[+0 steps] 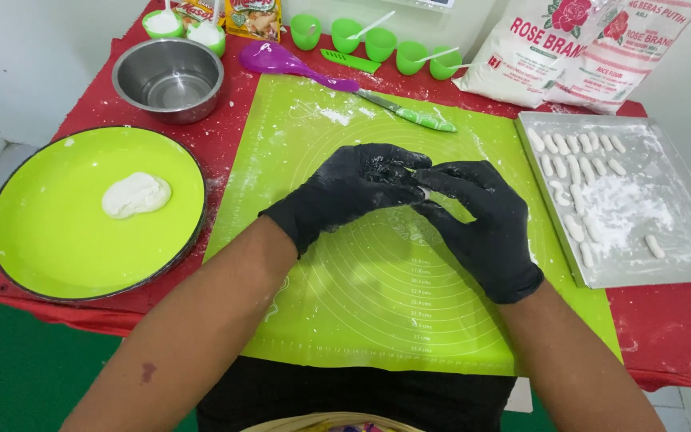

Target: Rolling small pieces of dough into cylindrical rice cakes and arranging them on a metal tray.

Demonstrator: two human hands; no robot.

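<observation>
Both gloved hands over green mat [377,304]: left hand [345,192], right hand [477,220] pinch dough piece [423,193]; I roll gently, evenly.

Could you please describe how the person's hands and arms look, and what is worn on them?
Both the left hand and the right hand wear tight black disposable gloves that end at the wrists. White flour dusts the gloves, mostly on the left hand's fingers. The forearms are bare, without sleeves, watch or bracelets.
</observation>
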